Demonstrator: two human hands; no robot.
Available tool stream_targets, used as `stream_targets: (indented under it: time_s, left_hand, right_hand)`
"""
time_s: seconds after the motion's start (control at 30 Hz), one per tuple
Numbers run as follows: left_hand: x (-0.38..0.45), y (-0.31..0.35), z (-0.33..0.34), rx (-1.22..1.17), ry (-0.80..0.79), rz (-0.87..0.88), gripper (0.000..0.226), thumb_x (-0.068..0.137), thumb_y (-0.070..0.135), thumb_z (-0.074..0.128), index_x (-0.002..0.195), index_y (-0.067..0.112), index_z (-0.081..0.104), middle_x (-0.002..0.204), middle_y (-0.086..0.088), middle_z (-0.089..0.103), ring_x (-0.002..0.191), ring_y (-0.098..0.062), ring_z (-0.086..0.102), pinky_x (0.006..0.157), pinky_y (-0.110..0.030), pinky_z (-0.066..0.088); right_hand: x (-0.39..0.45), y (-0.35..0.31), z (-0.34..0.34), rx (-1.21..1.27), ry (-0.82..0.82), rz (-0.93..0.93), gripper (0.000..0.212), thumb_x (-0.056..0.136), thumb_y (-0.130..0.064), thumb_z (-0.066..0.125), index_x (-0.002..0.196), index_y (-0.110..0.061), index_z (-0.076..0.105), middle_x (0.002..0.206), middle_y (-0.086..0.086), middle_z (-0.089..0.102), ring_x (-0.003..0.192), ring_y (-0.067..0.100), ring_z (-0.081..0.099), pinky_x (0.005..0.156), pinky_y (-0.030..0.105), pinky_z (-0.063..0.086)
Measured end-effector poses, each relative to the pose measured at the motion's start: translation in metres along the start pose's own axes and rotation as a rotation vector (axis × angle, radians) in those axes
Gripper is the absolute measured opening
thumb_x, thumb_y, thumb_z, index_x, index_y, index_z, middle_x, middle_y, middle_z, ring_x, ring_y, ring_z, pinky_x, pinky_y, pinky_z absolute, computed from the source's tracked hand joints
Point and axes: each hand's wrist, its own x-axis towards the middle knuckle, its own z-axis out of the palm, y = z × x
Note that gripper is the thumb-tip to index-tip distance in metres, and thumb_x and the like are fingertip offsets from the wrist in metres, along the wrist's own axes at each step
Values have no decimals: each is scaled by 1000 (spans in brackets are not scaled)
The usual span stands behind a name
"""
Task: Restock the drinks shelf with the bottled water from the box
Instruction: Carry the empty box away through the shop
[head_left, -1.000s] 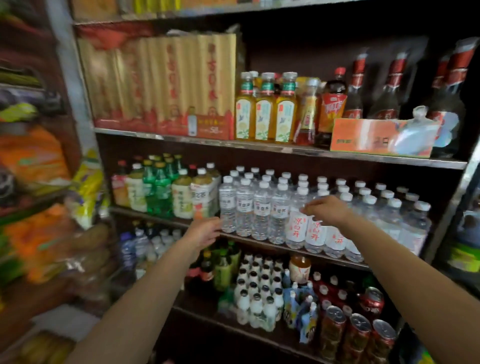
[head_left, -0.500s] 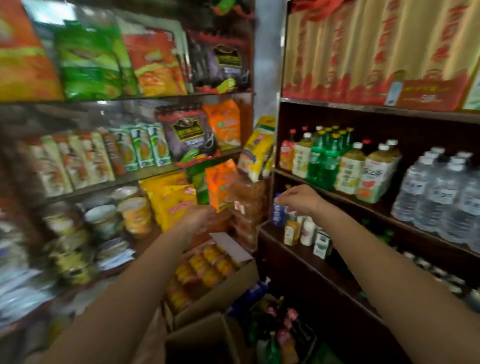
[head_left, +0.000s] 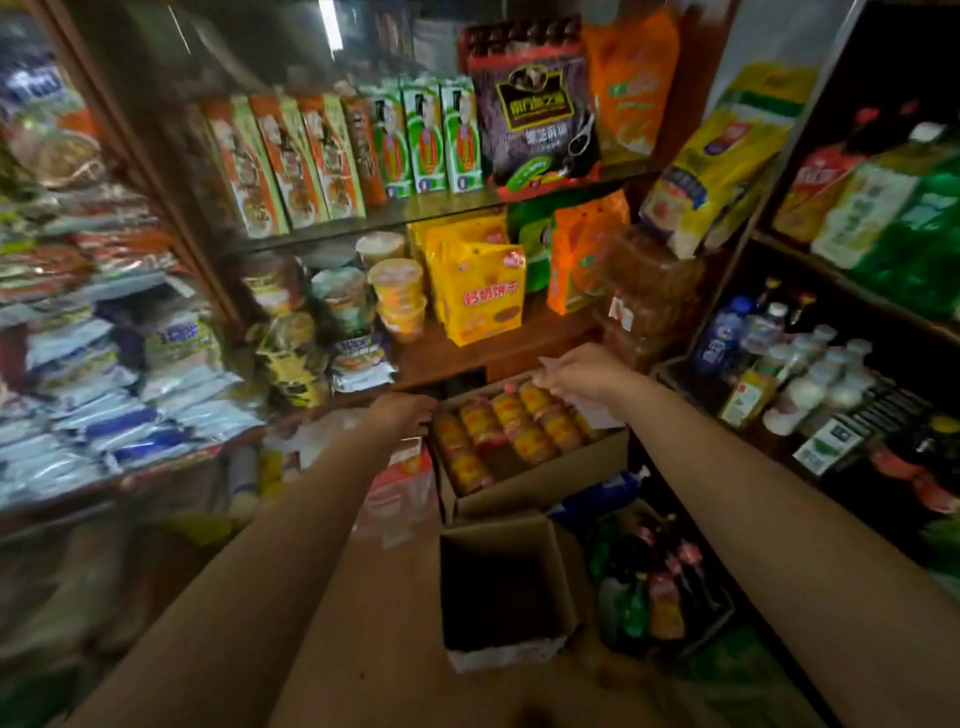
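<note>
My left hand (head_left: 408, 411) hangs in the air with loosely curled fingers and holds nothing. It is just left of an open carton of yellow-and-red packets (head_left: 519, 434). Over that carton's far right corner hovers my right hand (head_left: 584, 375), likewise empty, fingers relaxed. Lower down, on the floor between my forearms, stands an open cardboard box (head_left: 501, 587); its inside is dark and I cannot tell what it holds. At the right edge is the drinks shelf (head_left: 852, 291), with small white-capped bottles (head_left: 815, 371) on a lower level.
Snack shelves (head_left: 467, 205) with bags, cup noodles and packets fill the left and middle. A crate of coloured bottles (head_left: 654, 587) sits on the floor right of the dark box. Green and yellow drinks (head_left: 893, 213) line the upper right shelf.
My view has swung left and down, from the water bottles on the shelf to the boxes on the floor. Both hands left the shelf and now hover empty above the cartons.
</note>
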Motion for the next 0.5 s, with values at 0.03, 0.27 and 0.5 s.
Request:
stream_targets:
  time_s: [0.03,0.27,0.5]
  left_hand:
    - [10,-7,2,9,-7,-30,11,95,17,51,86,14,58,93,-6,56,78,-17,54,68,-24,45]
    - [91,-72,21,106,-4,-314,14,92,13,57,84,3,61,84,-12,55,69,-19,50,63,-26,40]
    - [161,-121,48,200,-20,-460,45,89,23,61,128,3,54,125,-13,55,108,-27,53,83,-33,43]
  right_hand:
    - [12,6,7,-1,-24,35,33,87,-28,69,110,-5,65,118,8,64,104,21,62,93,37,52]
    - [82,54,41,-66,-137,284,48,85,-31,71,124,-7,57,116,6,63,89,18,59,60,26,45]
    - [156,126,79,-121,-253,455,51,90,-27,67,134,-7,50,132,8,55,106,23,56,69,25,42]
